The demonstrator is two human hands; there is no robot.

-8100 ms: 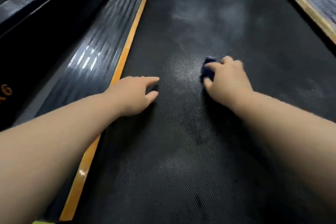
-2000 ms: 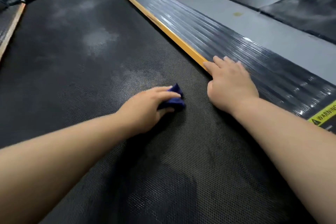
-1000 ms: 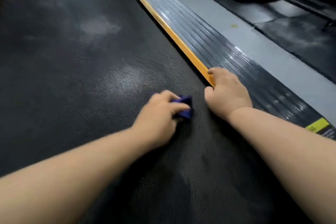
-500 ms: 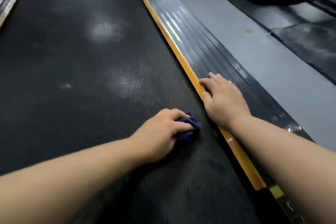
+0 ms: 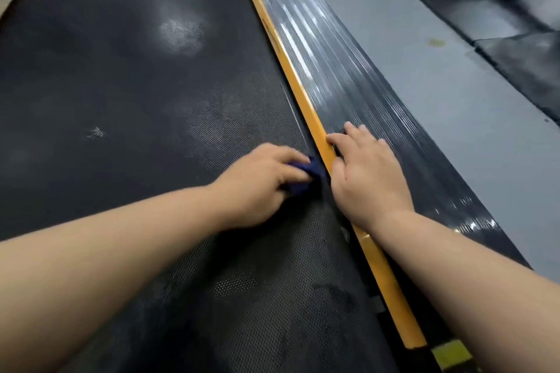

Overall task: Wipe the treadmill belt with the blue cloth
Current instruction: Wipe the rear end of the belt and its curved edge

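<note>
Since half a second back, the blue cloth (image 5: 306, 174) is found shifted outward, right up to the belt's right-hand edge. It is also carried in the left hand (image 5: 257, 182) now, where eight seconds back it was in the right. The cloth is bunched small and pinched under the curled fingers and thumb, and it is pressed down onto the treadmill belt (image 5: 136, 85).

Just right of the grip lies the yellow strip (image 5: 291, 76); whether the cloth touches it cannot be told. Across that strip the right hand (image 5: 366, 172) is laid flat on the ribbed side rail (image 5: 348, 85), fingers straight, with nothing held.

The wiping is judged to be partway done. Near the grip and back toward the wearer the belt looks dark and even, while ahead and to the left pale dusty patches (image 5: 181, 35) are left.

Counted: one cloth, two hands, one belt, one side rail in full view, at least three pale patches. A second strip is glimpsed at the far left corner.
</note>
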